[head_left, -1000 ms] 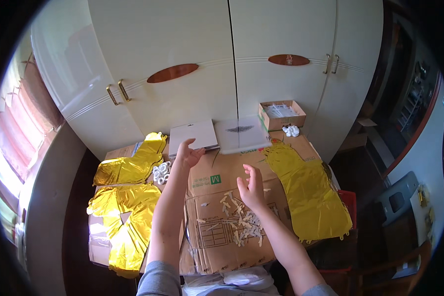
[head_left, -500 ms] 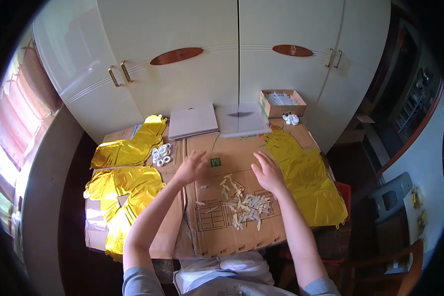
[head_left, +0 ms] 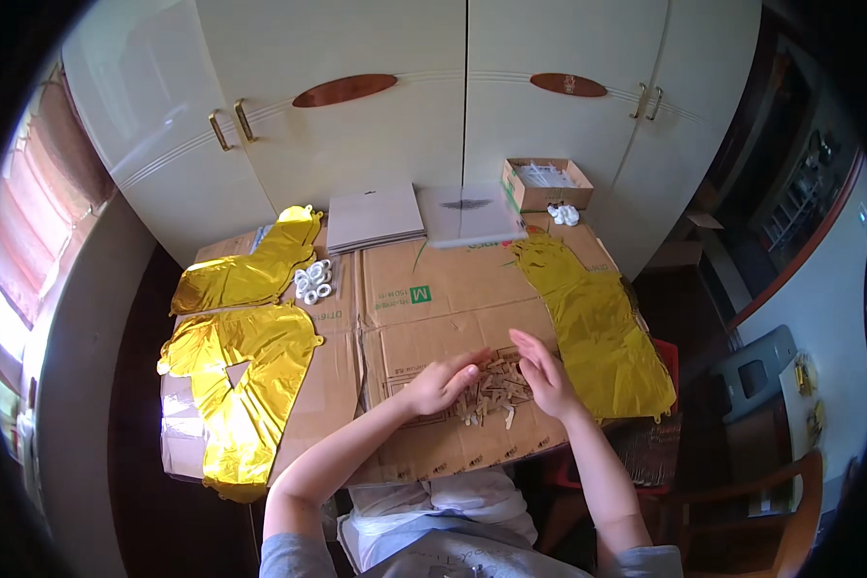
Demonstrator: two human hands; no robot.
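A pile of small pale flat strips (head_left: 494, 397) lies on the cardboard-covered table (head_left: 453, 323) near its front edge. My left hand (head_left: 439, 387) rests on edge at the pile's left side, fingers stretched out toward the right. On the other side, my right hand (head_left: 546, 374) is held upright with its fingers extended and the palm facing the strips. Both hands are open, and neither grips anything. The left hand hides some of the strips.
Gold foil balloons lie flat: one (head_left: 250, 275) at far left, one (head_left: 270, 337) nearer, one (head_left: 607, 347) at right. White rings (head_left: 312, 281), grey boards (head_left: 374, 220), a clear packet (head_left: 472, 220), a cardboard box (head_left: 535, 199) of white sticks and a white bundle (head_left: 564, 215) stand behind.
Both hands have come down and nearer to me, the left also moving right. They now flank the strips, which are gathered into a tighter pile. The view has shifted slightly.
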